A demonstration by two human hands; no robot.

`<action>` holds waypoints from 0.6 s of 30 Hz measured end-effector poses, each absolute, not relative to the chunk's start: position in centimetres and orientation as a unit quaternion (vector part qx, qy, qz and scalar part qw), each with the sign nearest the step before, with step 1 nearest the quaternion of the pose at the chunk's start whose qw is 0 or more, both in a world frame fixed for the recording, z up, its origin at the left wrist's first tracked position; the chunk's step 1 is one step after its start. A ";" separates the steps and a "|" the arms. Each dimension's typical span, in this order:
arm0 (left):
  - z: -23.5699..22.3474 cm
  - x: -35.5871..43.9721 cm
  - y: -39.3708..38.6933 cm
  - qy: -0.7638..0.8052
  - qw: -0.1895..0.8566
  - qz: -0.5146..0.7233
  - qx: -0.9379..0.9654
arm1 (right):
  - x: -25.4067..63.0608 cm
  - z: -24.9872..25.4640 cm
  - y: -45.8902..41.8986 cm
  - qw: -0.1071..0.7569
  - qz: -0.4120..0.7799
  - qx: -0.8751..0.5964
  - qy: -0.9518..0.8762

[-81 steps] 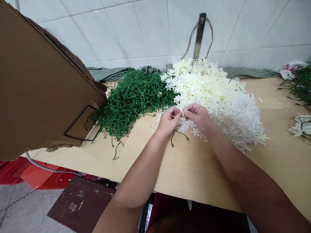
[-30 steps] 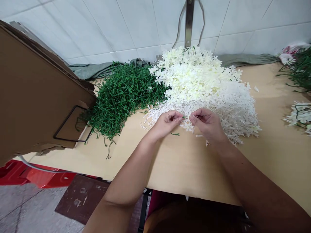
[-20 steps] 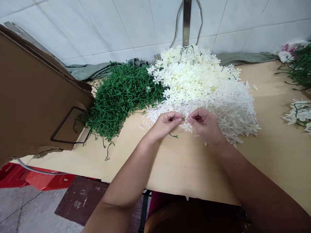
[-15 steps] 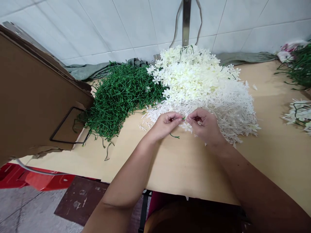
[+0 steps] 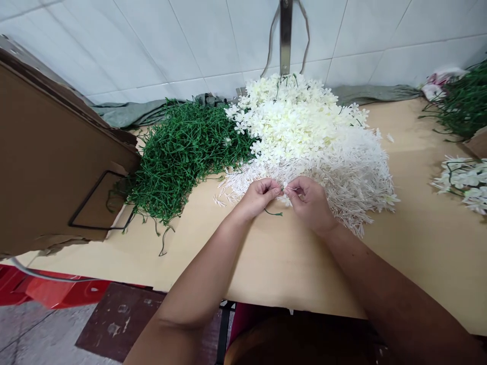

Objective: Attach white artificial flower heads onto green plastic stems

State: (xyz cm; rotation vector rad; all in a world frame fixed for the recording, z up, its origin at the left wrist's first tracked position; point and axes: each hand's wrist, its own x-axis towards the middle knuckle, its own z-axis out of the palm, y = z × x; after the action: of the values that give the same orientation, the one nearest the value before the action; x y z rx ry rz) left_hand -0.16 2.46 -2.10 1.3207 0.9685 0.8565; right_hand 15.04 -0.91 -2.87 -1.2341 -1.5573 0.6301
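My left hand (image 5: pixel 262 196) pinches a green plastic stem (image 5: pixel 274 213), whose lower end hangs below the fingers. Right beside it, fingertips almost meeting, my right hand (image 5: pixel 307 202) is closed on a thin white piece that looks like a flower stamen. The join between the two pieces is mostly hidden by my fingers. Just behind my hands spreads a pile of white stamens (image 5: pixel 342 172). Beyond that lies a heap of white artificial flowers (image 5: pixel 297 116). To the left is a tangled heap of green stems (image 5: pixel 190 147).
A cardboard box (image 5: pixel 57 152) stands at the left of the table (image 5: pixel 297 268). More green stems (image 5: pixel 460 106) and a small bunch of white flowers (image 5: pixel 466 180) lie at the right. A metal bar (image 5: pixel 285 40) runs down the tiled wall. Red plastic stools (image 5: pixel 64 291) are below left.
The view has shifted slightly. My fingertips stay together, and the white piece in my right fingers shows a little more clearly against the green stem.
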 end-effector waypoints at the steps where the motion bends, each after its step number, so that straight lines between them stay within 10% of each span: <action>1: -2.2 -0.2 2.5 0.414 0.608 0.372 0.566 | 14.9 -3.0 -0.9 0.510 0.280 -0.511 -0.633; 18: -2.1 0.1 2.6 0.404 0.628 0.359 0.559 | 14.6 -3.4 -0.8 0.556 0.483 -0.458 -0.498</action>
State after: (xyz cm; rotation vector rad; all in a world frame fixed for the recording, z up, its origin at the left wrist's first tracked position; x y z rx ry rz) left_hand 0.08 2.57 -2.14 1.2823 0.9267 0.8239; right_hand 14.61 -0.81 -3.43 -1.0808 -1.1754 1.1410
